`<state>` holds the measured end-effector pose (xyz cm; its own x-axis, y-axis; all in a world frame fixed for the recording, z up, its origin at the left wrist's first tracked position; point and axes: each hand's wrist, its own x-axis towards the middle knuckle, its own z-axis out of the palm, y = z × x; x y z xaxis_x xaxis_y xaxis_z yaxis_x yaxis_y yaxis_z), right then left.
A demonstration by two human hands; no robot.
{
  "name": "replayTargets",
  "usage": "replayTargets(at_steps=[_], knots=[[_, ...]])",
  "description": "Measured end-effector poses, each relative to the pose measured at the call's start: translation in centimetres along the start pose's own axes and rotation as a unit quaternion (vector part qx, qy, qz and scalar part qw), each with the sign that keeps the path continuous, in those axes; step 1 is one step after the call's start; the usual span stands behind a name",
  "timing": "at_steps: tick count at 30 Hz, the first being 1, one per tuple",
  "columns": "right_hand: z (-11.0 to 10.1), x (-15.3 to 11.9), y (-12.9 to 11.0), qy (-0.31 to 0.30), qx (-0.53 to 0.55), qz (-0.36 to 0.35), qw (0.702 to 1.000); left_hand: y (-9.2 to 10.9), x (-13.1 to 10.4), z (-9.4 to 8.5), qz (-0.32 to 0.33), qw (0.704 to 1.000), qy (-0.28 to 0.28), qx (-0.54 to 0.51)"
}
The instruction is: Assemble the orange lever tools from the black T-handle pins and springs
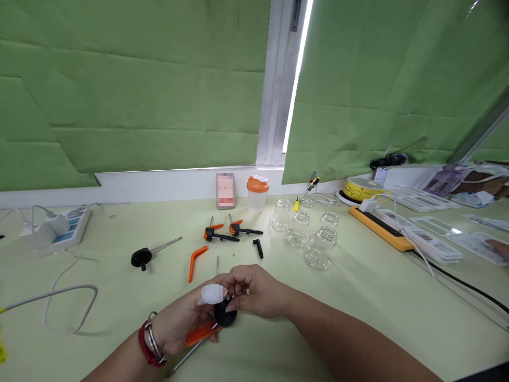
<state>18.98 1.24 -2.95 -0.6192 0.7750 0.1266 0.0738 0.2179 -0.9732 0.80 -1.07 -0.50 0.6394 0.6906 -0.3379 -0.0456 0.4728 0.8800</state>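
Observation:
Near the table's front edge, my left hand (186, 318) is closed round an orange handle (201, 333) joined to a black round part (225, 313). White tape wraps its thumb. My right hand (254, 292) pinches at the top of the black part, where a small metal end shows. A metal rod (186, 359) runs out below the left hand, and another rod (218, 264) stands out beyond the hands. An orange handle piece (195, 261) lies just ahead, with a small black part (258, 248) to its right.
Two orange-and-black assemblies (220, 234) lie further back. A black tool with a metal shaft (142, 258) is at left. Upturned glasses (320, 248), an orange-lidded cup (257, 194) and an orange power strip (382, 229) stand behind and right. Another person's hand (498, 248) is far right.

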Motion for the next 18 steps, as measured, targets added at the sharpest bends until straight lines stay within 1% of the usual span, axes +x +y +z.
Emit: replayTargets(at_steps=[6,12,18], knots=[[0.09,-0.03,0.07,0.002,0.017,0.038,0.999,0.21,0.04,0.19,0.001,1.000,-0.001,0.004],[0.07,-0.03,-0.10,-0.002,-0.004,0.010,1.000,-0.26,0.26,-0.20,0.002,1.000,0.005,-0.017],[0.16,-0.08,-0.08,0.005,0.004,0.019,1.000,-0.19,0.07,-0.22,0.000,1.000,0.000,-0.007]])
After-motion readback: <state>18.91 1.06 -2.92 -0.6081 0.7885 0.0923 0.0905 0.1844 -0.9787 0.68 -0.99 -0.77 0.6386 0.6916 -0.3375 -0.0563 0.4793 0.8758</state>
